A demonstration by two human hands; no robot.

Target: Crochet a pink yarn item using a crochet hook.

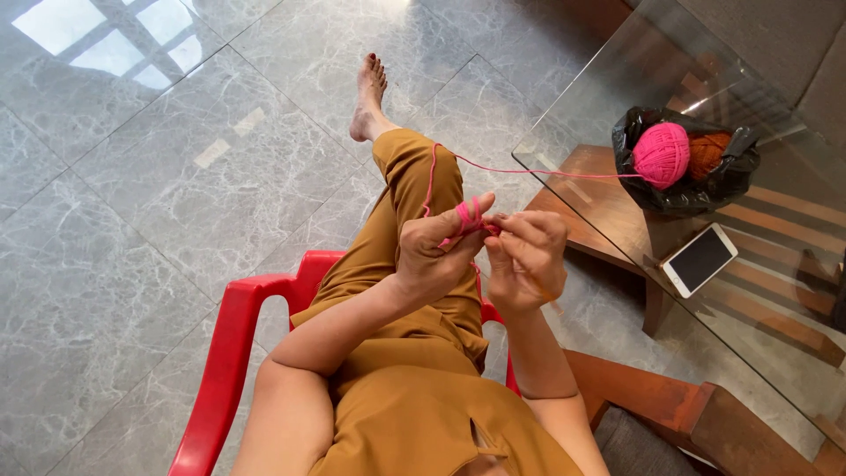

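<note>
Step in hand, by the look of it: forming an early crochet stitch. The left hand (436, 251) holds pink yarn (470, 214) wound over its curled fingers. The right hand (526, 262) pinches a thin hook, fingers closed. The strand runs to the pink ball (661, 155) in a black bag (686, 196) on the glass table (775, 335). The next stitch calls for steady strand tension.

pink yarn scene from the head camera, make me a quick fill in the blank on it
1. The pink yarn ball sits in a ____ plastic bag on the glass table.
2. Pink yarn is wound around a finger of the ____ hand.
3. The person sits on a ____ plastic chair.
4. Beside the bag lies a white-edged ____ with a dark screen.

Missing words: black; left; red; phone
</note>
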